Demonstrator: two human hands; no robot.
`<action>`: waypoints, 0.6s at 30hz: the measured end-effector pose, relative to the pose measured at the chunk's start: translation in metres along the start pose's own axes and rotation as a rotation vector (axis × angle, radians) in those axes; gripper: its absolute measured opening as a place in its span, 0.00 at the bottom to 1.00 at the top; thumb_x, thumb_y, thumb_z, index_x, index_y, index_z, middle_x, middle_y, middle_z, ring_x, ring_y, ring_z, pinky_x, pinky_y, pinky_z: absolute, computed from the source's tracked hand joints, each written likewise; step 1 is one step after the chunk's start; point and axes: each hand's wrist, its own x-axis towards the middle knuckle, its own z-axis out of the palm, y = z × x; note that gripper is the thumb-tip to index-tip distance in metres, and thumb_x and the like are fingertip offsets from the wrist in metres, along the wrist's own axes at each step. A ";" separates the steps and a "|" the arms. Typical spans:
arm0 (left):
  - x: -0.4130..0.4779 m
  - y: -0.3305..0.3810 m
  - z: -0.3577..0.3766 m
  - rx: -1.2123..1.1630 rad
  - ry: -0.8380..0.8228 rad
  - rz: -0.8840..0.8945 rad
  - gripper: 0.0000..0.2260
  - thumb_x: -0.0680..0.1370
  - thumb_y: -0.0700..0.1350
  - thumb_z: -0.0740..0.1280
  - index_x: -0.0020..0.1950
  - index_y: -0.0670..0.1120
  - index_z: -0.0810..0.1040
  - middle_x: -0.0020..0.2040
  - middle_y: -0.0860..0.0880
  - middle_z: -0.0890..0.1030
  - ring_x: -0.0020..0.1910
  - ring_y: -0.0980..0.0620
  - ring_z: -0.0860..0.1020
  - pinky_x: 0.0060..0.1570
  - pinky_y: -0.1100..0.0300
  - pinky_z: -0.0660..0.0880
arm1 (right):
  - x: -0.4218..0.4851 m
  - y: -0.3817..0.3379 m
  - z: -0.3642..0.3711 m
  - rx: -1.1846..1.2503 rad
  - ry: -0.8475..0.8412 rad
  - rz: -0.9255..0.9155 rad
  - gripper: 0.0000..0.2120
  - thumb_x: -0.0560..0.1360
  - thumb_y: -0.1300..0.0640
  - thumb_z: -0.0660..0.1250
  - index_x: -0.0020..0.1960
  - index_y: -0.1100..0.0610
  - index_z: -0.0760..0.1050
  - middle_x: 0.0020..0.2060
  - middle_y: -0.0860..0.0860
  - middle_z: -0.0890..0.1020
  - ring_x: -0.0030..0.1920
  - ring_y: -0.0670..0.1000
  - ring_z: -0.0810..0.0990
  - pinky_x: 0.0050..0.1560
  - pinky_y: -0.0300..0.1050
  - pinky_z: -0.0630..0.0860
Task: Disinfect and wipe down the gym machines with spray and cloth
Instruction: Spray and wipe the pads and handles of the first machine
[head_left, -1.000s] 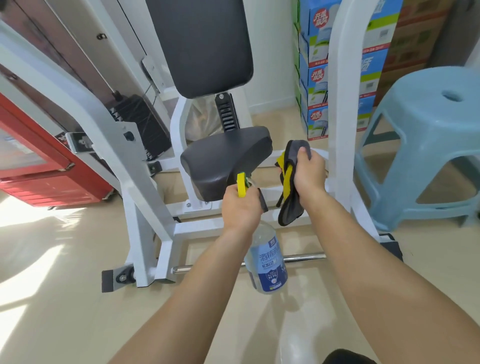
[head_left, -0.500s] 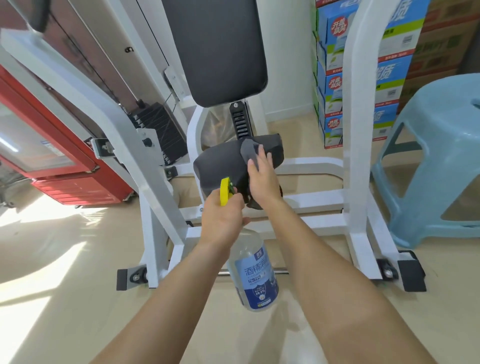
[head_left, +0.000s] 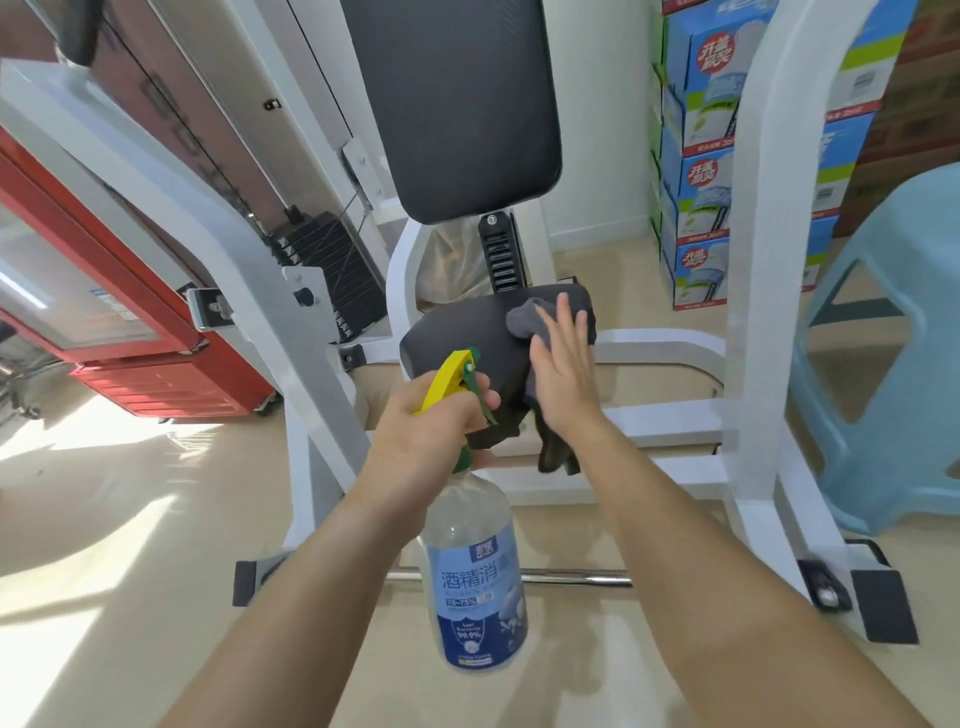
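Now | spray bottle (head_left: 478, 587) upright, nozzle (head_left: 448, 375) toward seat (head_left: 457, 340) | left hand (head_left: 422, 441) grips

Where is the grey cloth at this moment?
Head view, centre: the grey cloth lies on the right part of the black seat pad under the flat right hand, one end hanging off the front edge.

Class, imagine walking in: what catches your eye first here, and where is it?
At centre, the right hand presses a grey cloth flat on the black seat. Beside it, the left hand grips a yellow-triggered spray bottle, label facing the camera. A pale blue stool stands at far right.
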 end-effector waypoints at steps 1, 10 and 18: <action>0.002 0.002 0.000 -0.003 -0.006 0.004 0.12 0.77 0.33 0.64 0.51 0.46 0.84 0.50 0.44 0.87 0.50 0.50 0.84 0.43 0.55 0.80 | 0.008 0.002 -0.006 0.007 0.003 0.072 0.24 0.86 0.50 0.46 0.81 0.46 0.49 0.81 0.46 0.41 0.80 0.50 0.37 0.79 0.57 0.41; 0.027 0.043 -0.013 -0.052 -0.099 0.076 0.13 0.75 0.32 0.65 0.52 0.46 0.84 0.49 0.48 0.88 0.57 0.47 0.85 0.41 0.58 0.78 | -0.083 -0.049 0.023 0.521 -0.032 0.119 0.28 0.86 0.47 0.47 0.80 0.45 0.36 0.78 0.37 0.38 0.77 0.38 0.35 0.77 0.41 0.39; 0.071 0.066 -0.015 0.028 -0.224 0.093 0.14 0.74 0.31 0.64 0.53 0.44 0.83 0.49 0.45 0.88 0.56 0.45 0.86 0.41 0.57 0.79 | -0.025 -0.035 0.018 0.221 0.050 0.101 0.25 0.86 0.50 0.43 0.81 0.52 0.42 0.79 0.42 0.39 0.78 0.44 0.34 0.77 0.45 0.35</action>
